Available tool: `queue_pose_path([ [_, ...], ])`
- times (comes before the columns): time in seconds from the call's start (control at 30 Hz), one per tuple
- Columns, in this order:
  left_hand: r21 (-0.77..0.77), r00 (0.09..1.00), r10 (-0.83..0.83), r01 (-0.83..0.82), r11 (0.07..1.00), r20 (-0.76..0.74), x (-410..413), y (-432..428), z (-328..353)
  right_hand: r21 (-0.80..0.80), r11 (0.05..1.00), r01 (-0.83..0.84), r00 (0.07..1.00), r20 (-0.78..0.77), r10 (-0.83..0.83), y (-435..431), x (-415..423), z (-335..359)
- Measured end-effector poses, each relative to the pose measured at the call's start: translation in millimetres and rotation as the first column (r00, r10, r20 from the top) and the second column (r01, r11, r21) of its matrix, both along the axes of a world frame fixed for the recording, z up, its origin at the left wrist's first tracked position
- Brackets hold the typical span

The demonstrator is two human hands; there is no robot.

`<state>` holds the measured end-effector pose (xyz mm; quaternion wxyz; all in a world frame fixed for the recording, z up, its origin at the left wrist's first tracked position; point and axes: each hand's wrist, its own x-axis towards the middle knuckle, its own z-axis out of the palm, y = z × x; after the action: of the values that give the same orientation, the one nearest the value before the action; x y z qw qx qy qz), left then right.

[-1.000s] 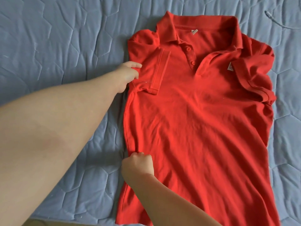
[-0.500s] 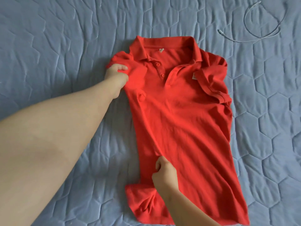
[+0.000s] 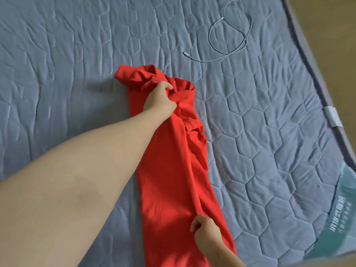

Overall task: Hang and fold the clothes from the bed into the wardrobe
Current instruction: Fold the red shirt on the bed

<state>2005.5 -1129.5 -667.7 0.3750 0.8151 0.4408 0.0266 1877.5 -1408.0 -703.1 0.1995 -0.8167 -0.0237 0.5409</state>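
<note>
A red polo shirt point(image 3: 165, 170) lies on the blue quilted bed point(image 3: 77, 54), folded lengthwise into a narrow strip that runs from the middle of the view down to the bottom edge. My left hand point(image 3: 159, 99) grips the bunched shoulder and collar end at the top of the strip. My right hand point(image 3: 205, 228) pinches the folded side edge lower down, close to the hem. The collar and buttons are hidden inside the fold.
A thin white cable point(image 3: 229, 41) lies looped on the bed beyond the shirt. The bed's right edge point(image 3: 317, 78) curves down the right side, with a white tag point(image 3: 332, 116) on it and wooden floor point(image 3: 337, 35) past it.
Both hands have carried the shirt's left side over to the right, so the open shirt is now a narrow strip. The view has shifted, showing the bed's right edge.
</note>
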Motion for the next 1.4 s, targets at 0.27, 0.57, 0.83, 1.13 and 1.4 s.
queue_pose_path([
  [0.27,-0.096,0.988,-0.098,0.087,0.992,-0.119,50,-47,-26,0.082,0.961,0.266,0.948,-0.202,-0.245,-31,16,-18],
  [0.57,-0.23,0.93,-0.368,0.352,0.908,-0.029,1,-94,-36,0.028,0.978,0.208,0.972,-0.118,-0.203,-82,7,-22],
  [0.83,-0.118,0.857,-0.394,0.377,0.919,-0.331,-160,-142,-63,0.025,0.931,0.363,0.905,-0.247,-0.346,-97,-2,-17],
  [1.13,-0.083,0.961,-0.094,0.075,0.994,-0.261,-278,-206,-55,0.026,0.94,0.341,0.939,-0.048,-0.34,-100,-21,-13],
  [1.4,-0.171,0.77,-0.451,0.422,0.89,-0.451,-330,-261,-47,0.128,0.756,0.642,0.726,-0.42,-0.545,-89,-46,17],
])
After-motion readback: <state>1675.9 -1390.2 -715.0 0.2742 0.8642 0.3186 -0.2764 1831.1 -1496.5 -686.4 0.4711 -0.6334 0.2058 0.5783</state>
